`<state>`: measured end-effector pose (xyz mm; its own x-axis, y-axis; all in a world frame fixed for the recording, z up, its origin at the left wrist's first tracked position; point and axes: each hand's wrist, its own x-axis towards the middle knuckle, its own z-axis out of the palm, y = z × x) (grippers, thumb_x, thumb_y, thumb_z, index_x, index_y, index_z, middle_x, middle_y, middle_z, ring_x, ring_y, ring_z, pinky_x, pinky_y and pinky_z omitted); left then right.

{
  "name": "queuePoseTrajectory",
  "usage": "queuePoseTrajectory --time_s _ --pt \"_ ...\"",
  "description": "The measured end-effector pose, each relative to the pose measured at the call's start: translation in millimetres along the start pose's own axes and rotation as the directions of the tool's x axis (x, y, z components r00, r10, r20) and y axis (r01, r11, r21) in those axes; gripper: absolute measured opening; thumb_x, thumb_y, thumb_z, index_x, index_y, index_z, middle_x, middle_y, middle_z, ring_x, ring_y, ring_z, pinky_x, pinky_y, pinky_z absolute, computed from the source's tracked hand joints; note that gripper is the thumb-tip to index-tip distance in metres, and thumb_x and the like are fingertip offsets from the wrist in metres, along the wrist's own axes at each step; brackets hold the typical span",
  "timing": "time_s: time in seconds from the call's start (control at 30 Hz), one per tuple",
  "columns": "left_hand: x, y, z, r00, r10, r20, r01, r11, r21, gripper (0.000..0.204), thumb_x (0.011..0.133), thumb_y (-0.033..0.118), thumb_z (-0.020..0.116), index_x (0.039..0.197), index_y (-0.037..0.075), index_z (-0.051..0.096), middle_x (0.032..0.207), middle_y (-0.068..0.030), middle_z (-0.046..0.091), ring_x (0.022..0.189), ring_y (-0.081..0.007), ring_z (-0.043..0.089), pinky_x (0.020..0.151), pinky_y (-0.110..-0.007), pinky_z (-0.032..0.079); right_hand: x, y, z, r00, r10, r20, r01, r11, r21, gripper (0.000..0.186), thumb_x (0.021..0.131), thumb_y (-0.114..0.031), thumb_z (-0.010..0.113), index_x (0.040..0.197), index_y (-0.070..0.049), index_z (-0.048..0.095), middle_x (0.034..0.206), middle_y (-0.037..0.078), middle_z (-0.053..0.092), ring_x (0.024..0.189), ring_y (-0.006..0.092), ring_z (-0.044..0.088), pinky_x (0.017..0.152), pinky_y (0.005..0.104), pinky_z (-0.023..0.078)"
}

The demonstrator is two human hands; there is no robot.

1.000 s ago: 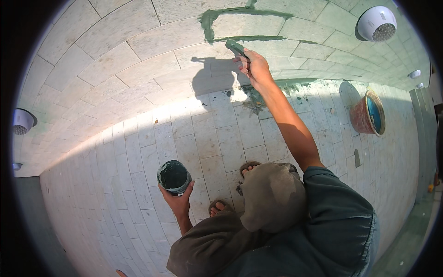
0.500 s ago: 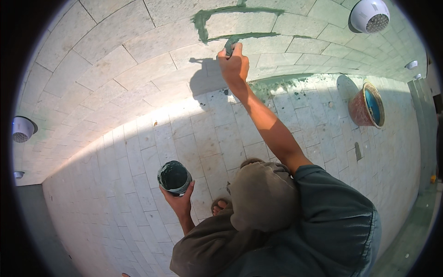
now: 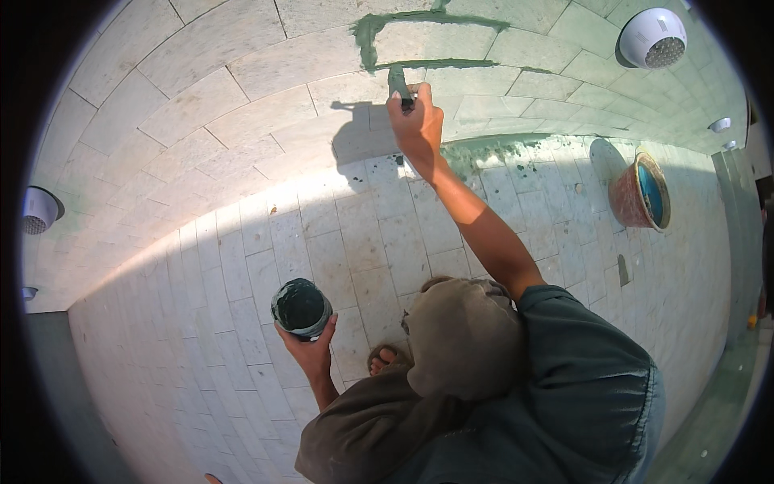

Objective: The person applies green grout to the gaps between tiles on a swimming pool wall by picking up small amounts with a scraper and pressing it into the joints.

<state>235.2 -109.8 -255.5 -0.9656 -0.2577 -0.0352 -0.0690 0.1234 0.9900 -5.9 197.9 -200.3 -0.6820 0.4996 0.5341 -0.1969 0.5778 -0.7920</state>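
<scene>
My right hand (image 3: 417,123) grips a small putty knife (image 3: 397,83) smeared with dark green paste. Its blade touches or nearly touches the pale tiled wall (image 3: 282,60), just under a green-filled joint (image 3: 435,64). Wet green paste (image 3: 368,40) outlines one tile there on the left, top and bottom. Lower down on the left, my left hand (image 3: 310,348) holds a round tub (image 3: 301,308) from beneath and the side, its fingers wrapped round it. Dark green paste coats the inside of the tub.
A reddish, paste-stained bucket (image 3: 630,198) with a blue inside stands at the right on the tiled floor (image 3: 355,246). Green crumbs (image 3: 516,149) lie along the wall's foot. White round fixtures (image 3: 653,39) jut from the wall. My sandalled foot (image 3: 387,360) is below.
My right hand has drawn back slightly from the joint and turned, so more of the putty knife's blade shows. The left hand still holds the tub.
</scene>
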Motion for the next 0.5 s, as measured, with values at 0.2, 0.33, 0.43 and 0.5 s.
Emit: queuePoseTrajectory --time_s 0.2,0.33,0.43,0.5 --pt "2 -5 1 1.0 -0.004 0.004 0.004 1.0 -0.029 0.089 0.066 0.008 0.09 0.139 0.001 0.04 0.128 -0.0126 0.053 0.117 -0.0233 0.055 0.1 -0.036 0.046 7 4 -8 1.0 0.004 -0.02 -0.007 0.979 -0.202 0.022 0.091 -0.02 0.06 0.097 -0.003 0.048 0.062 0.019 0.064 0.059 0.0412 0.064 0.056 0.05 0.049" --pt "2 -3 3 0.999 -0.01 0.036 0.01 1.0 -0.016 0.089 0.066 0.006 0.09 0.139 0.001 0.039 0.128 -0.0128 0.053 0.117 -0.0234 0.055 0.099 -0.035 0.046 14 4 10 0.993 -0.107 0.054 0.117 0.96 -0.256 0.02 0.092 -0.02 0.059 0.098 -0.004 0.049 0.063 0.018 0.064 0.06 0.0413 0.064 0.057 0.0501 0.049" --pt "1 -2 3 1.0 -0.012 0.024 0.013 1.0 -0.007 0.089 0.066 0.006 0.09 0.138 0.001 0.039 0.126 -0.013 0.053 0.115 -0.0233 0.055 0.098 -0.035 0.047 18 5 16 0.981 -0.153 0.122 0.179 0.951 -0.251 0.019 0.092 -0.02 0.059 0.098 -0.005 0.049 0.063 0.018 0.064 0.06 0.0408 0.064 0.055 0.0492 0.049" --pt "1 -1 2 1.0 -0.011 0.009 0.011 1.0 0.004 0.089 0.065 0.006 0.091 0.136 0.001 0.039 0.124 -0.0131 0.053 0.113 -0.023 0.056 0.096 -0.035 0.048 16 4 14 0.966 -0.148 0.212 0.198 0.952 -0.234 0.018 0.092 -0.02 0.059 0.097 -0.005 0.05 0.063 0.018 0.064 0.06 0.0403 0.064 0.055 0.0486 0.049"
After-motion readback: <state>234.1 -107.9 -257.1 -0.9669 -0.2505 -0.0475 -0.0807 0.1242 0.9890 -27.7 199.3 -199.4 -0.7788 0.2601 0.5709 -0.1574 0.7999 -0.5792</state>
